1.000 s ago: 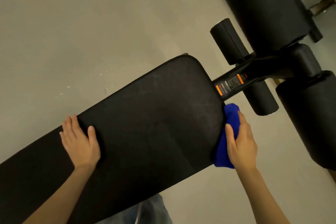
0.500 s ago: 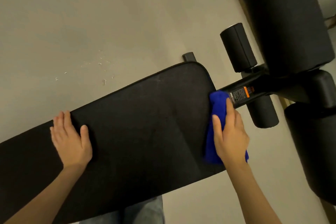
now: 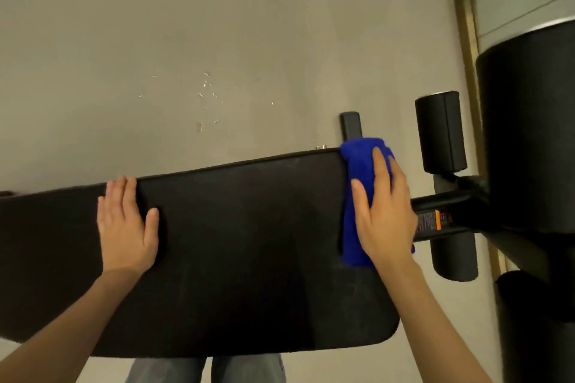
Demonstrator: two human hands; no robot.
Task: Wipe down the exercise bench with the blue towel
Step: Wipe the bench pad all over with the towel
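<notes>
The black padded exercise bench (image 3: 242, 252) stretches across the view from the left edge to a rounded right end. A folded blue towel (image 3: 357, 183) lies over the far right corner of the pad. My right hand (image 3: 384, 211) presses flat on the towel, fingers pointing away from me. My left hand (image 3: 126, 224) rests flat on the pad near its far edge, left of middle, fingers spread and holding nothing.
To the right of the pad a black frame bar with an orange label (image 3: 438, 221) leads to foam rollers (image 3: 440, 130) and large black pads (image 3: 529, 134). A black foot (image 3: 351, 126) sticks out behind the bench. Grey floor (image 3: 186, 40) lies beyond, with small white specks.
My right hand has slid the towel from the near side of the pad's right end up to its far corner. The view has swung so the bench lies more level. My left hand stays planted.
</notes>
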